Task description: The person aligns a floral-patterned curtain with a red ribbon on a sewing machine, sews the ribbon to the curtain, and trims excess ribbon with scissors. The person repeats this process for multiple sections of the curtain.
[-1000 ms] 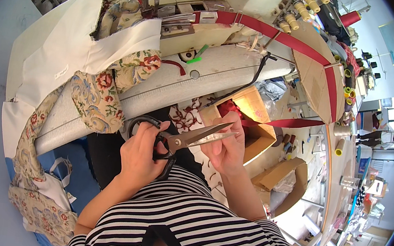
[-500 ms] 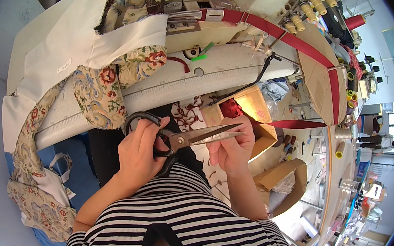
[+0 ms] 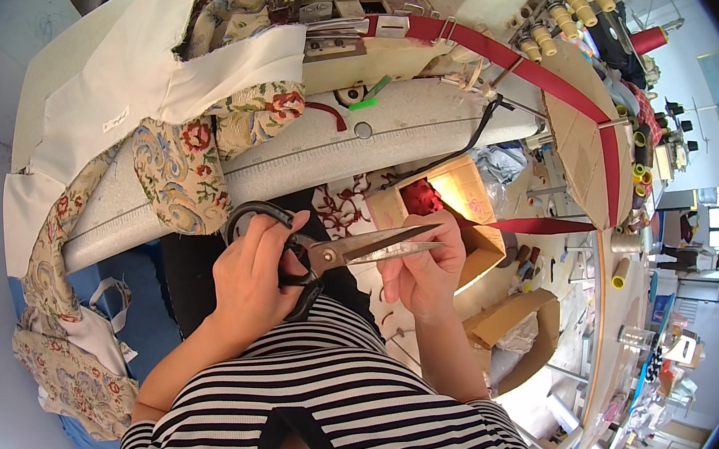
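My left hand [image 3: 250, 281] is wrapped round the black handles of a large pair of scissors [image 3: 346, 255], its blades parted slightly and pointing right. At the blade tips is my right hand [image 3: 426, 270], thumb and fingers bent together; whatever they pinch there is too small or hidden to make out. Beyond my left hand, floral tapestry fabric [image 3: 180, 174] joined to white cloth [image 3: 96, 90] drapes over the grey sewing machine bed [image 3: 295, 162]. Dark red binding tape [image 3: 508, 62] runs through metal guides on the machine, then hangs down to a cardboard box [image 3: 465, 184].
Red material [image 3: 422, 198] fills part of the box. A ring of cardboard [image 3: 526, 337] stands near my right forearm. Thread cones [image 3: 579, 8] line the upper right. Blue cloth [image 3: 120, 284] lies at the lower left. A distant person [image 3: 686, 258] is at far right.
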A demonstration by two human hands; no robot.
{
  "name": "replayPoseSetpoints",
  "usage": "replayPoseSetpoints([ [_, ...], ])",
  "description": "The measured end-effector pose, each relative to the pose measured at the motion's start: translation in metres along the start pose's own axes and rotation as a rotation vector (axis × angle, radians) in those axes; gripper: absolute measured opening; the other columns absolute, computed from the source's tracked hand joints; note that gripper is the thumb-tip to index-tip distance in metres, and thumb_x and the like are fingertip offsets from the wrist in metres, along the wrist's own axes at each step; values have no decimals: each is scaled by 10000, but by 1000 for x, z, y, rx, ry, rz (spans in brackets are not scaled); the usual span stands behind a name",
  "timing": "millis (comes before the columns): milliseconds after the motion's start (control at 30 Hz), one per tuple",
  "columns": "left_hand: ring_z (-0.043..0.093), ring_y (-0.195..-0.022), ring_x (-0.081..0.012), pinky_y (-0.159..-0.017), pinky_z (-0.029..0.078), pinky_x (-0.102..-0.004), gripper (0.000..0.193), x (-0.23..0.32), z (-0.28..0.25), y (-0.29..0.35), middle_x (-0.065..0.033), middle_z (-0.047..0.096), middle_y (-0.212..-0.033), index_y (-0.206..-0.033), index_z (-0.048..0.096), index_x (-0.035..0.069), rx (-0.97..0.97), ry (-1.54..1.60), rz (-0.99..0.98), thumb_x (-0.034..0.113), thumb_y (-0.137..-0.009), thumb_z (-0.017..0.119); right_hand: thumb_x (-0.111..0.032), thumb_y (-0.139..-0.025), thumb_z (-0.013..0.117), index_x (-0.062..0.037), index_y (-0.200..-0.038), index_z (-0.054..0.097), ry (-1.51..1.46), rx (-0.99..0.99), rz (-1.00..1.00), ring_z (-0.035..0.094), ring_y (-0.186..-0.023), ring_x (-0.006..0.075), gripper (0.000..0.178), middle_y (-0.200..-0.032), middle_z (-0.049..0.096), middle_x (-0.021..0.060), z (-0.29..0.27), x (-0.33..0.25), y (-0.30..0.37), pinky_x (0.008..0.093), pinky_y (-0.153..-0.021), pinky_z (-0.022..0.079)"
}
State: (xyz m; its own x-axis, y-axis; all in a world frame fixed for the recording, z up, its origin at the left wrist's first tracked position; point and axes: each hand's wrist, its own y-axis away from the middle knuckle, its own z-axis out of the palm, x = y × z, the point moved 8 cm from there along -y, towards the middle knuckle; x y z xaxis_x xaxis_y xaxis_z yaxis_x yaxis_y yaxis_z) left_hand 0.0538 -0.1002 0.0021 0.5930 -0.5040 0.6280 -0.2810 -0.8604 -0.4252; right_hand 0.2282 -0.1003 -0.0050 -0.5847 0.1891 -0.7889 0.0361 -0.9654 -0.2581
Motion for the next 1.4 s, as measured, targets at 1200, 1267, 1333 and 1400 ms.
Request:
replayPoseSetpoints([
  [1200, 567, -599, -137, -560, 449, -269, 667, 0, 1, -1, -47, 513, -866, -1160, 561, 28, -32, 3, -1, -68, -506, 649, 8, -894, 539, 32, -952, 516, 112, 24, 16, 561, -454, 150, 67, -700, 615, 163, -2, -6, 1, 215, -402, 442],
  [1267, 563, -593, -137, -553, 447, -269, 652, 0, 1, -1, -47, 514, -866, -1158, 561, 31, -28, 4, 3, -73, -520, 646, -1, -898, 537, 29, -952, 514, 121, 29, 24, 558, -452, 150, 66, -698, 613, 160, -3, -5, 1, 217, -397, 435],
  [1333, 546, -575, -142, -538, 441, -270, 614, 1, 1, -2, -50, 515, -866, -1151, 560, 33, -16, 10, 7, -81, -553, 641, -28, -907, 533, 21, -971, 503, 124, 24, 38, 548, -446, 150, 86, -700, 609, 152, -2, -4, 1, 219, -394, 425],
  [1400, 517, -546, -149, -513, 429, -267, 533, -6, 6, 1, -52, 533, -883, -1123, 556, 39, -17, 82, -46, -90, -611, 625, -74, -922, 528, 10, -1009, 483, 119, 8, 58, 530, -433, 150, 129, -708, 603, 140, 1, -3, -1, 220, -393, 413],
])
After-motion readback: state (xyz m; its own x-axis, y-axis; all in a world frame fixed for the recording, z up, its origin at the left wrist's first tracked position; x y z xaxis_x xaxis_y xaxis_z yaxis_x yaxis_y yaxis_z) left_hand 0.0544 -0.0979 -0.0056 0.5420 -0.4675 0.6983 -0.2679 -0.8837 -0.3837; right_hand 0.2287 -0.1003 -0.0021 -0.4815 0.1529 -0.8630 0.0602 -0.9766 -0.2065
